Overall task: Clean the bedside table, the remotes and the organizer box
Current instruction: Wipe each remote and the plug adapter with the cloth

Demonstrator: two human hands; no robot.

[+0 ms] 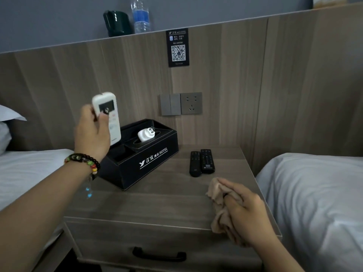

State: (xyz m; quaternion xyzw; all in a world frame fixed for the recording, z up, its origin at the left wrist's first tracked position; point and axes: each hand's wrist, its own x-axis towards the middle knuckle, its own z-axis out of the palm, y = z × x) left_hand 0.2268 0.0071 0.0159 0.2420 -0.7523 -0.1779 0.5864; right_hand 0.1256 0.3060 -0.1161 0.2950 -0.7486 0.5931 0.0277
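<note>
My left hand [91, 132] holds a white remote [109, 116] upright above the left end of the black organizer box [149, 163]. The box sits at the back left of the wooden bedside table [157, 203] and has a white plug adapter [146, 135] lying in it. Two black remotes [202, 162] lie side by side on the table to the right of the box. My right hand [243, 213] grips a crumpled beige cloth [218, 195] over the table's front right part.
Beds with white linen flank the table on both sides. A wall socket and switches [181, 104] and a QR code card [178, 48] are on the wooden headboard panel. A dark mug [116, 23] and a water bottle [140, 14] stand on the ledge above. A drawer handle [159, 255] is below.
</note>
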